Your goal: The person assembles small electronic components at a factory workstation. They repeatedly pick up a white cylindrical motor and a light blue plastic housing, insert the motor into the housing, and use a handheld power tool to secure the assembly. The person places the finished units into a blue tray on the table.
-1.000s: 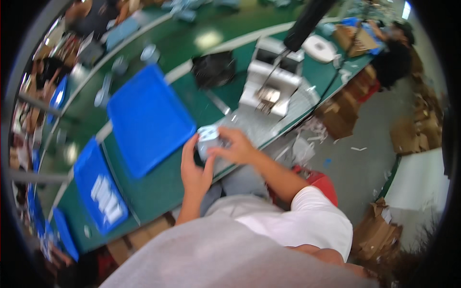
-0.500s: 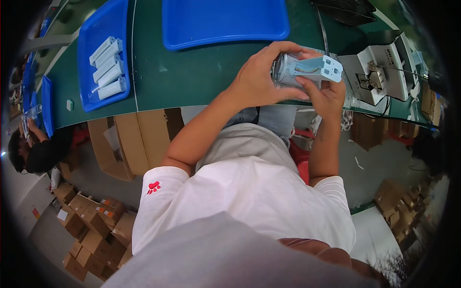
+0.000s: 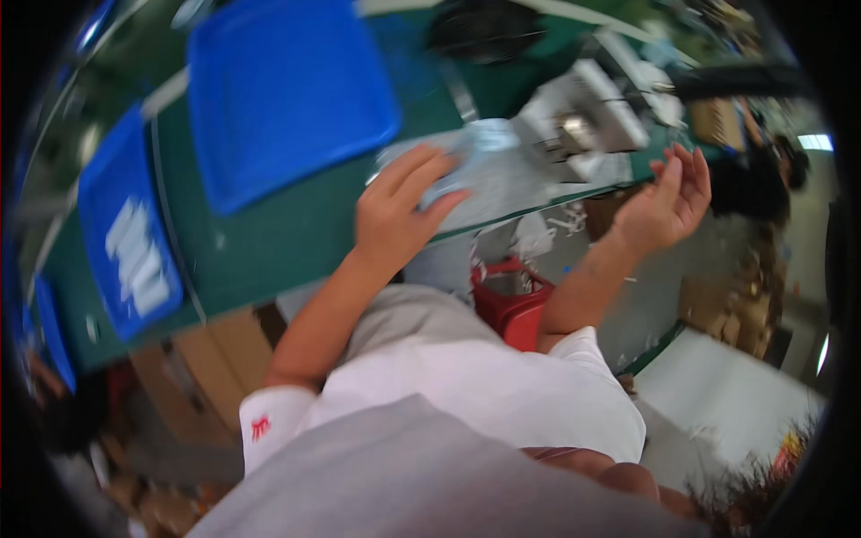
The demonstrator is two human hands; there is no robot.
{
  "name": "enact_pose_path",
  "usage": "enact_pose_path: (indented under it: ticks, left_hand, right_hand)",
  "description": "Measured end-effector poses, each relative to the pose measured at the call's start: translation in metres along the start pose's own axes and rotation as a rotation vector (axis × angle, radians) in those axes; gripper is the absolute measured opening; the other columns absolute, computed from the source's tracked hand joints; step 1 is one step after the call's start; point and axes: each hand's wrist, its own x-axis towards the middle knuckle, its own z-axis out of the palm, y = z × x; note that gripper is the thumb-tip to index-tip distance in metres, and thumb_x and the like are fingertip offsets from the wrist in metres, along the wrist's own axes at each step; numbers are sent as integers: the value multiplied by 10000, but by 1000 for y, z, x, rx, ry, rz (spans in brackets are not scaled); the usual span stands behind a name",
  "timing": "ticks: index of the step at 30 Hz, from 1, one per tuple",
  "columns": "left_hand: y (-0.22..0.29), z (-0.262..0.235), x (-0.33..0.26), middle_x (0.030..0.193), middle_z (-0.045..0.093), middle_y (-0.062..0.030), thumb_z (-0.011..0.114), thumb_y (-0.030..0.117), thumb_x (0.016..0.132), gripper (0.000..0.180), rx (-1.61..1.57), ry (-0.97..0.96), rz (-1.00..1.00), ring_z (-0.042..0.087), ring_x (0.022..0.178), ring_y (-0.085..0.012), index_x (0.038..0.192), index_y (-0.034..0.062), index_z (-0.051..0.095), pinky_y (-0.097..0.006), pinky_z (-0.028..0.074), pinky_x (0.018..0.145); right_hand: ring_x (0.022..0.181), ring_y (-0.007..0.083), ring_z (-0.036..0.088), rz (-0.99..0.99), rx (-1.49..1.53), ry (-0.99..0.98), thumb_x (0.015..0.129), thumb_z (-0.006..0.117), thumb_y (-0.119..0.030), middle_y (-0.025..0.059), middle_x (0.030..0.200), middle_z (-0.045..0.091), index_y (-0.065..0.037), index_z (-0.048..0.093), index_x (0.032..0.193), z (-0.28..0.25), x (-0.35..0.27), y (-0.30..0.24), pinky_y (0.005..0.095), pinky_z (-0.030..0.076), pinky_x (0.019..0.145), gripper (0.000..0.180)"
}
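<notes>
My left hand (image 3: 395, 211) is curled around a clear cylindrical housing with a light-blue bracket (image 3: 441, 186), low over the green table; motion smears its outline. Thumb and fingers lie on either side of it. A pale-blue part (image 3: 493, 134) shows just beyond, and whether it belongs to the same piece I cannot tell. Out to the right, past the table's front edge, my right hand (image 3: 664, 204) is raised with bent fingers apart, and no object shows in it. Between the hands stands a white box-like stand with a metal fixture (image 3: 574, 134).
A large blue tray (image 3: 211, 179) lies left of centre. Farther left, another blue tray (image 3: 103, 260) holds several white tubular parts (image 3: 139, 260). A black coiled object (image 3: 484, 31) sits at the back. Below the table is a red stool (image 3: 511, 309). Another person (image 3: 753, 179) is at far right.
My right hand has let go of the clear housing and swung right. My left hand stays on it, lower to the table. The whole view has turned toward the right.
</notes>
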Motion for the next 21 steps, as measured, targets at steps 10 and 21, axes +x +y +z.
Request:
enact_pose_path:
  ticks: [10,21]
  left_hand:
    - [8,10,15,1107,714,-215,891,66,723,317,-83,-137,-91,680,1091,-347,930,11,657,-390,531,909]
    - [9,15,16,1026,728,-121,896,171,702,332,-28,-157,45,668,987,-330,887,37,656,-410,519,865]
  right_hand:
    - [1075,184,628,-200,32,-132,915,752,-99,149,1160,627,-8,423,1418,74,134,14,279,513,933,608]
    - [774,309,609,-44,129,-66,1008,434,-462,196,955,627,33,562,1120,72,110,-49,451,523,679,524]
